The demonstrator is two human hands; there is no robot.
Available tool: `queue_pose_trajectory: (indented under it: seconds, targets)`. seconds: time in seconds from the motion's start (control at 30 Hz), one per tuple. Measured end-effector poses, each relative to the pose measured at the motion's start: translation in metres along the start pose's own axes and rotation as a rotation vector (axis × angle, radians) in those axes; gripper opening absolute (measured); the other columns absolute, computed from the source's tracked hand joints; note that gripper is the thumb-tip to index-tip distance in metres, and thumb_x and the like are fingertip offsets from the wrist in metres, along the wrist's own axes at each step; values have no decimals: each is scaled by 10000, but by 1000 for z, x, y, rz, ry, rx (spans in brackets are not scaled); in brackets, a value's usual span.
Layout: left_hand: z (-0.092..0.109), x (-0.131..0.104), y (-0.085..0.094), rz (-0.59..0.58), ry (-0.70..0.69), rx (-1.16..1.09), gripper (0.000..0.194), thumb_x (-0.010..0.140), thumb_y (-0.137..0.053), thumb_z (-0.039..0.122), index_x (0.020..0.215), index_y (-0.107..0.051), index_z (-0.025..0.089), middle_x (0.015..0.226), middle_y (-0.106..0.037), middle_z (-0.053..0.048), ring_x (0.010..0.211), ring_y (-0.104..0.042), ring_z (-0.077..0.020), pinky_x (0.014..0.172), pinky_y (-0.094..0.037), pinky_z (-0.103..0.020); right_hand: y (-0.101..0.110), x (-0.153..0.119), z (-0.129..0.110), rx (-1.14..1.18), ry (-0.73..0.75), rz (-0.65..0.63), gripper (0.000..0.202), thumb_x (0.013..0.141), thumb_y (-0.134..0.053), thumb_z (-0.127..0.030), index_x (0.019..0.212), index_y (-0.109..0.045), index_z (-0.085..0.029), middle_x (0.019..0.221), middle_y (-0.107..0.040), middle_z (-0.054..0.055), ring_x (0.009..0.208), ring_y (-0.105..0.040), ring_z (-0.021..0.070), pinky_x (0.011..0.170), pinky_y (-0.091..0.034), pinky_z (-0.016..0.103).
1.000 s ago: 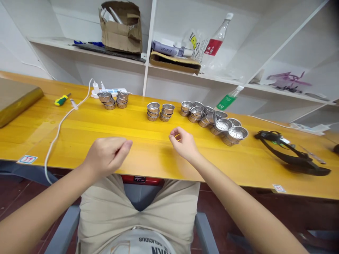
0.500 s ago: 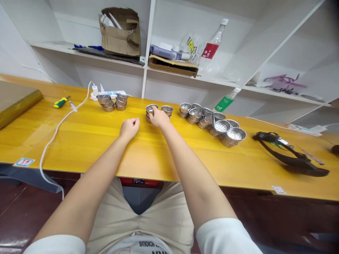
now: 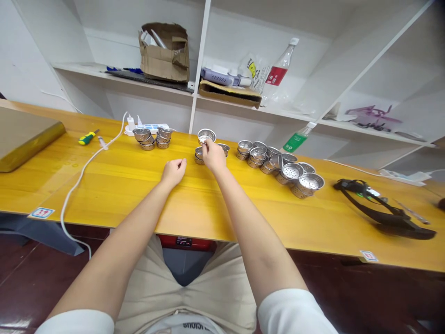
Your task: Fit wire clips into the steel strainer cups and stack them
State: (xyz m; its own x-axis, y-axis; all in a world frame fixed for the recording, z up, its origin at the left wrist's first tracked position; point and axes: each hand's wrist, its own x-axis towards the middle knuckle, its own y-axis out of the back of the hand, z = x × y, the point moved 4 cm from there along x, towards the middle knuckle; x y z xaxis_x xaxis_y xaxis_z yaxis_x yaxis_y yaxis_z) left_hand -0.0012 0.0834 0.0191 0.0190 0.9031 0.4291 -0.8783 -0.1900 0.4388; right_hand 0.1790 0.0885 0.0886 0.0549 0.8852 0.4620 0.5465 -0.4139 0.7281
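Observation:
My right hand (image 3: 214, 157) pinches the rim of a perforated metal strainer cup (image 3: 206, 135), raised just above other cups. Below it sits a lower strainer cup (image 3: 199, 156), partly covered by my fingers. Another strainer cup (image 3: 224, 149) stands right behind my right hand, mostly hidden. My left hand (image 3: 174, 171) is curled closed over the table to the left, with nothing visible in it. Further left are two leaning stacks of the same cups, one stack (image 3: 143, 138) beside the other (image 3: 163, 138). A larger cluster of stacked cups (image 3: 259, 153) stands to the right.
On the yellow table (image 3: 194, 213) lie a screwdriver (image 3: 88, 137), a white cable (image 3: 82, 174), a power strip (image 3: 149, 128) and a black headset-like strap (image 3: 378, 206). A green-labelled bottle (image 3: 295, 140) stands behind the cluster. White shelves (image 3: 121, 79) with boxes rise at the back.
My right hand has lifted the top strainer cup off the one beneath it. My left hand stays curled in about the same place. The whole view has shifted slightly.

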Motion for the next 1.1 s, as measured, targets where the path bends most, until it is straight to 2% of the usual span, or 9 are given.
queue_pose_trajectory:
  seconds: [0.1,0.2,0.33,0.43,0.57,0.7,0.8,0.93,1.1]
  targets:
    - [-4,2,-6,-49,239,-424,496,946,-472,674,816,-581,208,760,-655,-52,564,-556,-161,553,-417,-298,-1,-22,-13,161,110,54,285,1059,-453,-339,1157,-700,-234,1017,-767,99,965,-693,270,918,-495,366]
    - [2,1,-14,-166,405,-820,679,937,-342,809,1100,-619,211,923,-729,-92,654,-676,-212,589,-530,-339,-20,-53,-21,306,195,-45,256,1033,-503,-368,1153,-698,-252,958,-761,52,865,-683,229,845,-503,320]
    - [4,0,-20,-172,479,-977,663,945,-394,790,1050,-652,188,877,-740,-89,743,-712,-226,626,-570,-321,-45,-83,-18,311,227,-160,221,1009,-537,-342,1128,-699,-252,946,-757,44,809,-674,223,802,-499,323]
    - [-5,0,-22,-77,510,-967,531,933,-538,701,957,-656,184,850,-733,-64,727,-698,-190,638,-569,-282,-49,-90,-15,274,232,-196,228,1001,-557,-347,1164,-691,-261,932,-751,37,799,-670,227,789,-497,326]
    - [-12,1,-21,5,446,-874,474,882,-651,667,924,-664,195,829,-704,-33,713,-675,-169,620,-545,-255,-43,-92,-15,281,210,-203,260,1012,-566,-410,1192,-678,-261,937,-740,34,836,-666,223,812,-502,323]
    - [-6,-1,-16,-8,300,-710,472,888,-655,666,946,-667,198,779,-631,-20,636,-600,-155,532,-480,-250,-36,-92,-14,270,172,-123,284,1067,-453,-399,1067,-686,-238,1027,-706,75,954,-649,230,920,-489,343]
    - [0,-4,-14,-59,179,-555,468,906,-630,649,1010,-670,195,768,-593,-11,581,-537,-136,480,-433,-243,-38,-89,-8,318,104,-83,232,1036,-495,-364,941,-664,-235,1017,-674,71,938,-625,215,947,-480,337]
    - [2,-8,-12,-93,85,-388,434,942,-582,596,1098,-661,199,841,-641,-21,608,-550,-133,523,-465,-243,-48,-83,4,669,-123,-41,59,929,-632,-295,905,-599,-254,826,-654,-19,742,-604,152,790,-514,282]
    - [3,-11,-11,-114,6,-254,427,943,-594,562,1152,-675,199,923,-721,-47,794,-631,-177,709,-537,-270,-55,-79,11,1179,-523,-79,268,820,-784,-251,947,-549,-250,703,-659,-54,671,-664,141,554,-485,210]
